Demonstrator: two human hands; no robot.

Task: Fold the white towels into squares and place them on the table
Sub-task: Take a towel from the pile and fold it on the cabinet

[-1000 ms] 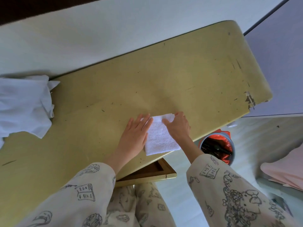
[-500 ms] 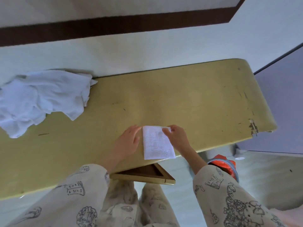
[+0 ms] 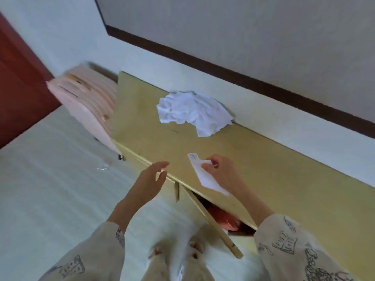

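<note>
Your right hand (image 3: 220,172) pinches the small folded white terry towel (image 3: 204,175) between thumb and fingers, holding it just above the near edge of the long yellow-green wooden table (image 3: 284,179). It hangs tilted from your fingers, and whether its lower corner touches the tabletop cannot be told. Your left hand (image 3: 149,183) holds nothing; its fingers are spread and relaxed, hovering over the table's front edge, just beside the towel but apart from it.

By the look of it, this one towel is folded down to a compact piece and only needs setting flat on the tabletop. Whether it is a true square cannot be judged while it hangs at an angle. What is left looks like the larger share: the crumpled heap of thin white towels (image 3: 194,111) lies unfolded at the far side of the table against the pale wall (image 3: 304,126), well apart from your hands. How many pieces are in that heap cannot be counted. No finished stack of squares shows anywhere on the table, so you are likely early in the job.
</note>
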